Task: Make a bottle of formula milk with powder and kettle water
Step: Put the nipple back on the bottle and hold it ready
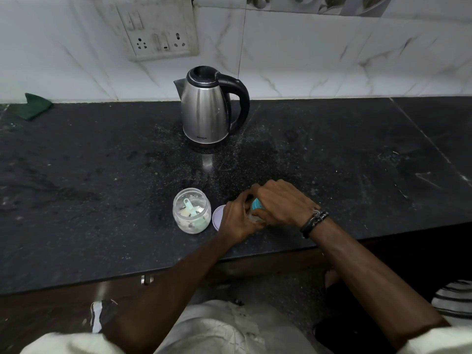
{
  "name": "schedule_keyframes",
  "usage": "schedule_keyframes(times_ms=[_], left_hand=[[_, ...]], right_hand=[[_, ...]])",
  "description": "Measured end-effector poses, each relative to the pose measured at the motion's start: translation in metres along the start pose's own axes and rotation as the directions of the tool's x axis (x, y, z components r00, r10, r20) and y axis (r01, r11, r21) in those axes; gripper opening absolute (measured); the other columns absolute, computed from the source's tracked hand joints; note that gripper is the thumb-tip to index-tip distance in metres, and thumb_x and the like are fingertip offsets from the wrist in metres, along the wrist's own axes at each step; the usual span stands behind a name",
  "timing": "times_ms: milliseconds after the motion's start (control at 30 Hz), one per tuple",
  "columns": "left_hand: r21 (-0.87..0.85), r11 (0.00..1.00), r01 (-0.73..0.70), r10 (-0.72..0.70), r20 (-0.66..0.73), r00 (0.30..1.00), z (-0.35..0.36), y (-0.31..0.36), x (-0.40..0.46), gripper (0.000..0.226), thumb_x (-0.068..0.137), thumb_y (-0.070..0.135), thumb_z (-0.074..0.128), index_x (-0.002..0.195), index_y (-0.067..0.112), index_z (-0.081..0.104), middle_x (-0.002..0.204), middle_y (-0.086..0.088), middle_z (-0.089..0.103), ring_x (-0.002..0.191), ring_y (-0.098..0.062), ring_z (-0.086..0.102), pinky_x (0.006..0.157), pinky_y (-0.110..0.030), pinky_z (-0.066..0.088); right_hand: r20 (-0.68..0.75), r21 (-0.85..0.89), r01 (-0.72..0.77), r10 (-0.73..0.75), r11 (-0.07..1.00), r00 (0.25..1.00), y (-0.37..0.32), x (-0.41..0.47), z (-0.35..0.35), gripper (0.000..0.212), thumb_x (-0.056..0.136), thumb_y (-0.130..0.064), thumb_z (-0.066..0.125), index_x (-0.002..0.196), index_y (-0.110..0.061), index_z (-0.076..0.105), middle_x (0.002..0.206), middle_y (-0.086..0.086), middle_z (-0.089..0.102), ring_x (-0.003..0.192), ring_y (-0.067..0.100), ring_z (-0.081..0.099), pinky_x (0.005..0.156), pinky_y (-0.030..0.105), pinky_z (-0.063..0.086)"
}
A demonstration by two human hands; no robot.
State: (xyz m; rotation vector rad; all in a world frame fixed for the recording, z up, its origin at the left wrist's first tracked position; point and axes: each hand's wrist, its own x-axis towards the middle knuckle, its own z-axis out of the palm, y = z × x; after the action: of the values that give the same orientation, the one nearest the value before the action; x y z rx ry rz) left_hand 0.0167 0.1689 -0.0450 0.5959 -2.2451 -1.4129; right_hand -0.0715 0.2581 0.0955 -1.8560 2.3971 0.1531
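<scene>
Fingers of the right hand [281,203] curl down over the teal cap [256,204] of the bottle [251,217], which stands upright near the counter [102,187] edge; the left hand [236,219] wraps its body from the side. Open powder jar [191,212] sits just left, kettle [208,108] well behind.

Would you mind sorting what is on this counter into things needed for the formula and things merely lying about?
For the job: kettle; powder jar with scoop inside; jar lid; bottle, held by left hand and right hand.

Lying about: green cloth; wall socket.
</scene>
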Motion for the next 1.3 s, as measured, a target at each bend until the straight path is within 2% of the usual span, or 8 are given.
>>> schedule_keyframes(times_ms=[67, 267, 467, 633, 833, 967, 1100, 1300], left_hand=[[0.043, 0.999, 0.006, -0.006, -0.008, 1.000, 0.001, -0.002, 0.001, 0.085, 0.056, 0.054, 0.076, 0.130, 0.015, 0.057, 0.099, 0.000, 0.077, 0.090, -0.010, 0.071, 0.082, -0.026, 0.054], [0.124, 0.991, 0.051, -0.048, -0.022, 0.999, 0.003, -0.005, 0.001, 0.089, 0.056, 0.047, 0.085, 0.133, 0.015, 0.056, 0.103, -0.003, 0.075, 0.096, -0.021, 0.070, 0.087, -0.035, 0.054], [0.039, 0.998, 0.051, -0.051, 0.012, 0.999, -0.001, -0.005, 0.002, 0.097, 0.046, 0.048, 0.082, 0.132, 0.013, 0.056, 0.090, -0.001, 0.077, 0.087, -0.018, 0.073, 0.084, -0.042, 0.056], [-0.015, 0.998, 0.064, -0.064, 0.030, 0.998, 0.000, -0.003, 0.002, 0.070, 0.054, 0.048, 0.082, 0.113, 0.017, 0.061, 0.089, 0.001, 0.077, 0.083, -0.013, 0.074, 0.074, -0.042, 0.059], [0.006, 0.995, 0.101, -0.101, 0.089, 0.991, 0.001, -0.003, 0.005, 0.109, 0.046, 0.078, 0.068, 0.127, 0.005, 0.060, 0.117, -0.009, 0.071, 0.109, -0.024, 0.067, 0.098, -0.043, 0.050], [-0.028, 0.996, 0.082, -0.081, 0.025, 0.996, 0.001, -0.005, 0.001, 0.070, 0.054, 0.048, 0.085, 0.112, 0.016, 0.063, 0.097, 0.003, 0.075, 0.089, -0.013, 0.072, 0.078, -0.043, 0.057], [-0.007, 0.998, 0.062, -0.061, 0.039, 0.997, 0.001, -0.006, 0.001, 0.074, 0.054, 0.032, 0.087, 0.121, 0.013, 0.062, 0.089, 0.009, 0.073, 0.079, 0.005, 0.067, 0.068, -0.019, 0.052], [-0.010, 0.998, 0.055, -0.054, 0.021, 0.998, 0.003, -0.008, 0.002, 0.078, 0.052, 0.041, 0.084, 0.121, 0.015, 0.062, 0.099, 0.003, 0.076, 0.088, -0.007, 0.071, 0.077, -0.035, 0.058]], right_hand=[[-0.037, 0.013, -0.090, 0.091, 0.996, 0.995, -0.004, 0.000, 0.002, 0.039, 0.087, -0.041, 0.059, 0.109, -0.010, 0.056, 0.103, 0.009, 0.063, 0.088, 0.028, 0.061, 0.068, 0.032, 0.039], [-0.114, 0.136, -0.373, 0.389, 0.918, 0.914, -0.017, 0.000, 0.023, 0.045, 0.087, -0.050, 0.058, 0.097, -0.006, 0.060, 0.100, 0.013, 0.066, 0.090, 0.030, 0.064, 0.074, 0.037, 0.046], [-0.054, 0.143, -0.227, 0.236, 0.963, 0.970, 0.000, 0.000, 0.019, 0.037, 0.087, -0.048, 0.058, 0.096, -0.013, 0.052, 0.092, 0.006, 0.065, 0.074, 0.020, 0.052, 0.066, 0.031, 0.035], [0.066, 0.084, 0.008, -0.014, 0.996, 0.998, 0.008, -0.004, 0.008, 0.037, 0.088, -0.041, 0.059, 0.117, -0.019, 0.052, 0.098, 0.004, 0.064, 0.083, 0.024, 0.058, 0.071, 0.035, 0.042], [0.119, 0.069, 0.133, -0.141, 0.989, 0.983, 0.004, -0.008, -0.001, 0.022, 0.085, -0.013, 0.063, 0.105, -0.020, 0.062, 0.111, -0.001, 0.048, 0.097, 0.017, 0.046, 0.077, 0.033, 0.043], [0.139, 0.101, 0.030, -0.044, 0.994, 0.989, 0.001, -0.010, -0.007, 0.039, 0.077, -0.024, 0.074, 0.110, -0.020, 0.053, 0.115, 0.001, 0.046, 0.097, 0.021, 0.051, 0.077, 0.034, 0.046], [0.088, -0.064, -0.181, 0.187, 0.981, 0.979, -0.008, -0.007, -0.007, 0.061, 0.085, -0.066, 0.055, 0.120, -0.016, 0.049, 0.112, 0.009, 0.058, 0.095, 0.027, 0.062, 0.071, 0.035, 0.045], [0.119, -0.026, -0.166, 0.168, 0.986, 0.979, -0.014, -0.004, -0.011, 0.029, 0.093, -0.033, 0.056, 0.111, -0.011, 0.063, 0.113, 0.012, 0.062, 0.099, 0.030, 0.062, 0.074, 0.035, 0.043]])
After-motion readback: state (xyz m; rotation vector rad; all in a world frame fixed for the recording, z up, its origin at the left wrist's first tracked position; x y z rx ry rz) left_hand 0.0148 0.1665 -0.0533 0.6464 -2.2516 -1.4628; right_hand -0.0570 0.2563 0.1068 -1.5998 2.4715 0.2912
